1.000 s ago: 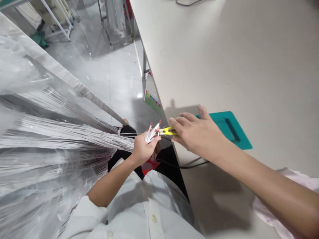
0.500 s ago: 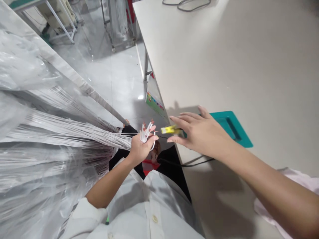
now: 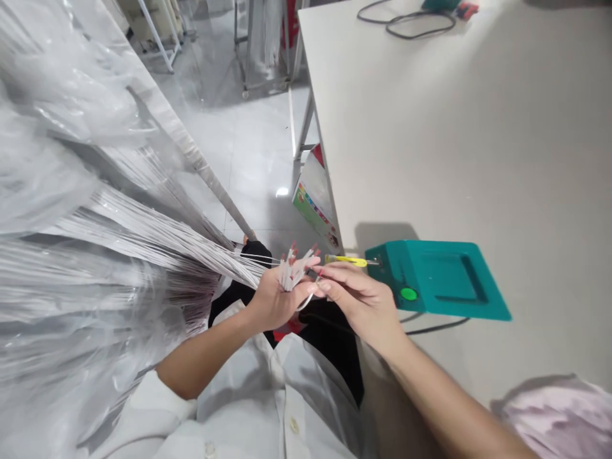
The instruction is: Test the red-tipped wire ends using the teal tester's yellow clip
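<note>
My left hand (image 3: 277, 296) is closed round a bundle of thin white wires (image 3: 289, 274), whose reddish ends stick up above the fingers. One wire loops out below its thumb. Just right of it, the fingertips of my right hand (image 3: 363, 299) pinch a small dark piece (image 3: 312, 274) against a wire end by the left thumb. Its exact kind is too small to make out. Behind the right hand, a yellow piece (image 3: 347, 261) projects from a teal device (image 3: 454, 277) with a round green button (image 3: 408, 294), lying on the table.
Long white wires (image 3: 157, 229) under clear plastic sheeting (image 3: 43, 159) hang from a rack bar (image 3: 205, 172) on the left. The pale table (image 3: 444, 140) bears a black cable (image 3: 415, 29) at the back and pink cloth (image 3: 564, 414) at the front right. A printed box (image 3: 313, 204) stands below its edge.
My right hand has drawn back from the teal device to my left hand and now pinches the small dark piece at a wire end. The left hand keeps its hold on the wires.
</note>
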Demonstrator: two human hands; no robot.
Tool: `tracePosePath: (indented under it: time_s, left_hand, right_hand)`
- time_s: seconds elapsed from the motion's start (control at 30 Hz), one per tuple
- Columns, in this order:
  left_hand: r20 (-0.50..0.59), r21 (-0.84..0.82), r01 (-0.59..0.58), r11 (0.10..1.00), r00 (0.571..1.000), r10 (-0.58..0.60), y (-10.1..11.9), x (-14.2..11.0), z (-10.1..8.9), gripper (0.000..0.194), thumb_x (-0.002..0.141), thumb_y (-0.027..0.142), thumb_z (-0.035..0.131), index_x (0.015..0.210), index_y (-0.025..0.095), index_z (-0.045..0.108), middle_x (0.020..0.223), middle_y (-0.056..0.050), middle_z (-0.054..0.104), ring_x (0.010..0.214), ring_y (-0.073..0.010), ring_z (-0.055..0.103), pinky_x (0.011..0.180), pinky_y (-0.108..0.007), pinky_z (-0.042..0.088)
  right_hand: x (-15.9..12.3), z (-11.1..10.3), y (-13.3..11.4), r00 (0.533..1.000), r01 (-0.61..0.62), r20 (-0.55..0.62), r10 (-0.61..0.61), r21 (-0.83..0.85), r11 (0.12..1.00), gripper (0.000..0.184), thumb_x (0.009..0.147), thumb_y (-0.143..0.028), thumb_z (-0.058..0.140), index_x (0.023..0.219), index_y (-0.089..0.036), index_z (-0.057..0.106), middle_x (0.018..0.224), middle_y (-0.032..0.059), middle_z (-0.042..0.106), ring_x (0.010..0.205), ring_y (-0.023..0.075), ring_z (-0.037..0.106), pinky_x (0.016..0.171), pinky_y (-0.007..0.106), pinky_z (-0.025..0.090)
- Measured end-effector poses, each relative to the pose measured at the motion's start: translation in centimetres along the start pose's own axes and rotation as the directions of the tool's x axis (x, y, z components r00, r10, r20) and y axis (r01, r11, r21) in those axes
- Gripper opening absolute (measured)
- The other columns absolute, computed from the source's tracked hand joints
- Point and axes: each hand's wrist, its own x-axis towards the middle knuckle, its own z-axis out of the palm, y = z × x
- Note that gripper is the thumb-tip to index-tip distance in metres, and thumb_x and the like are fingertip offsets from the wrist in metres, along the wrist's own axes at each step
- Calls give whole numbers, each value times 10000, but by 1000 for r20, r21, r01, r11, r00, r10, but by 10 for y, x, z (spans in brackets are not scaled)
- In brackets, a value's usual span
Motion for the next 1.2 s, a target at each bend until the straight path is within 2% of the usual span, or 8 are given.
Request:
tracePosePath:
  time_s: [0.13,0.23,0.47,0.73,0.9,1.0,1.1,1.2]
  left_hand:
    - [26,-38,-55,998,998,56,-5,-1,1,375,717,263,673,1062,122,636,704,-33,690,749,-180,644,791,-316,473]
    - [28,-53,-93,994,995,94,-9,0,1,325,717,286,674,1004,135,649,751,-38,691,754,-183,647,798,-329,484]
    - [-12,-74,-22,997,1000,21,-5,0,5,271,691,295,691,936,181,671,720,-28,690,725,-195,663,737,-326,519]
    - [-91,-77,22,997,995,-29,1,3,7,357,641,288,737,967,162,665,658,-20,690,663,-191,668,707,-325,526]
    - [-77,-63,65,996,995,-69,-1,3,4,396,644,255,735,1017,148,656,687,-36,697,697,-201,669,720,-328,514]
    - [-97,-85,92,992,990,-100,0,3,4,376,657,184,701,1025,133,649,662,-24,683,671,-169,647,703,-295,500]
    - [-113,-48,107,993,987,-112,2,2,5,322,663,133,664,985,143,667,621,4,653,601,-127,597,663,-261,479]
    - [-103,16,86,996,991,-84,1,2,6,279,659,101,629,928,152,683,569,26,611,533,-104,544,623,-248,464]
  right_hand:
    - [-3,4,4,991,-131,-27,134,98,987,81,755,-292,667,809,-274,725,840,24,661,643,130,601,512,269,522]
    - [-2,5,6,985,-172,6,173,143,975,76,754,-288,666,771,-235,717,778,20,640,536,94,550,450,241,491]
    - [3,2,4,992,-124,42,119,167,978,133,807,-287,604,804,-205,709,648,17,596,531,110,522,453,255,476]
    - [2,1,5,990,-138,38,134,153,979,127,804,-284,610,816,-205,709,670,18,606,532,107,533,467,254,486]
    - [0,2,8,993,-113,41,108,130,985,123,808,-261,606,861,-216,707,725,21,632,546,105,550,478,253,496]
    - [-3,3,12,998,-57,-37,58,19,998,125,800,-256,615,894,-215,688,820,45,657,616,131,591,528,285,526]
    - [-5,3,13,988,98,-101,-120,-195,976,195,787,-216,626,979,-228,650,865,57,659,711,169,626,630,341,550]
    - [-4,-1,13,928,341,8,-372,-421,841,208,777,-165,619,969,-244,645,877,62,677,797,202,651,721,378,552]
